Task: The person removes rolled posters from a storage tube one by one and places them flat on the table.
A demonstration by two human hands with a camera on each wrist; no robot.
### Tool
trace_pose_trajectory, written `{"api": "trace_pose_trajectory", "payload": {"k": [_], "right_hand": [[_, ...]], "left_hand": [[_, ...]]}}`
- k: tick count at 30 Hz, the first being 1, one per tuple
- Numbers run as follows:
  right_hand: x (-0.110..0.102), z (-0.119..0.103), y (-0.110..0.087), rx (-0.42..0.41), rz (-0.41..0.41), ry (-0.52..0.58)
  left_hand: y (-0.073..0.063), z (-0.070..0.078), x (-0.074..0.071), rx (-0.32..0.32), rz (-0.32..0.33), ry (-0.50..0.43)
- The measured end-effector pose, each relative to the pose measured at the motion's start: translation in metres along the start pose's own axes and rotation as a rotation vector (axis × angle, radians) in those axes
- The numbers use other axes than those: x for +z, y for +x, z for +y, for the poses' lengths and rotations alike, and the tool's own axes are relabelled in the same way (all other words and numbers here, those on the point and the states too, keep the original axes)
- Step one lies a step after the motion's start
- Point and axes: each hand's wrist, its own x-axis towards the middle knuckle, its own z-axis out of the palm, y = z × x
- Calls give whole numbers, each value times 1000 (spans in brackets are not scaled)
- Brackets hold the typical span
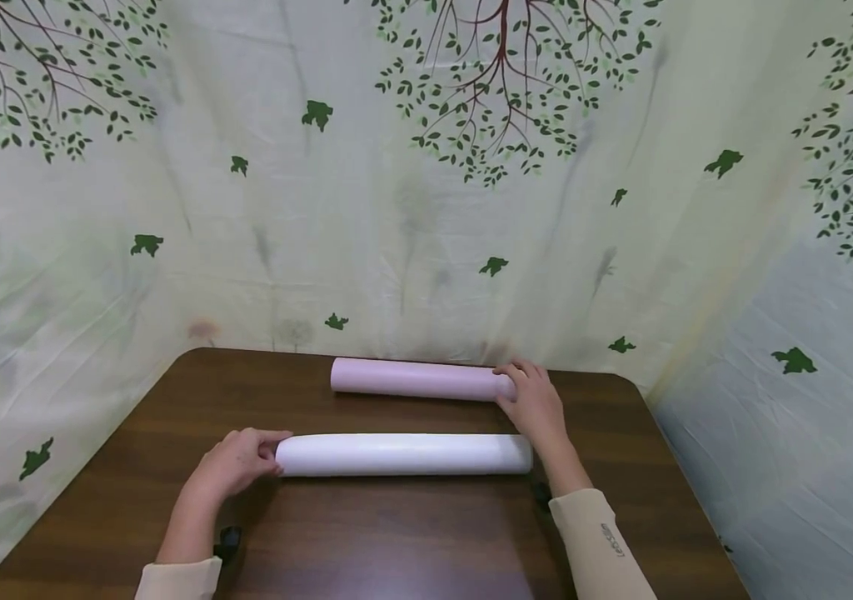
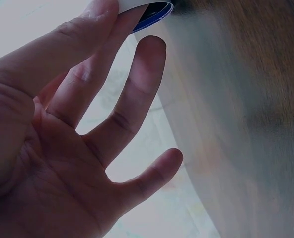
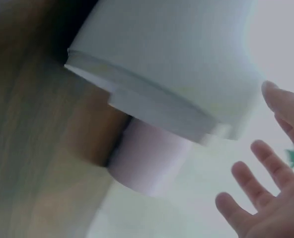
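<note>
A white roll [image 1: 404,455] lies across the table, and my left hand [image 1: 242,457] pinches its left end. In the left wrist view, the thumb and forefinger of the left hand [image 2: 72,134] meet at the white roll's rim [image 2: 152,16], which shows blue inside; the other fingers are spread. A pink roll [image 1: 419,379] lies farther back, roughly parallel. My right hand [image 1: 535,404] is at its right end in the head view. The right wrist view has the right hand's fingers [image 3: 249,183] extended and apart, beside the white roll [image 3: 172,54] and pink roll [image 3: 149,158].
The brown wooden table [image 1: 389,533] has rounded back corners. Behind it hangs a pale curtain [image 1: 411,217] printed with branches and green leaves, also along both sides. Dark wrist straps [image 1: 228,542] show near the sleeves.
</note>
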Motion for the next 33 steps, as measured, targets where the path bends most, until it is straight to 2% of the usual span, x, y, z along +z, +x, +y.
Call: {"api": "trace_pose_trajectory", "payload": {"k": [7,13,24,29,33], "right_hand": [[-24,-26,-44,-72,-27,52],[-22,-40,-71,-143,-47,16],[2,-37,-86,-193,-36,-154],[7,-37,-89,-200,-27,-191],[9,-38,-90,-202,-24,-194]], "left_hand": [[-1,1,-4,11,14,-2],[0,0,-5,24,26,5],[-3,0,0,12,20,5],[-6,-1,0,17,13,23],[-11,3,-2,31,20,75]]}}
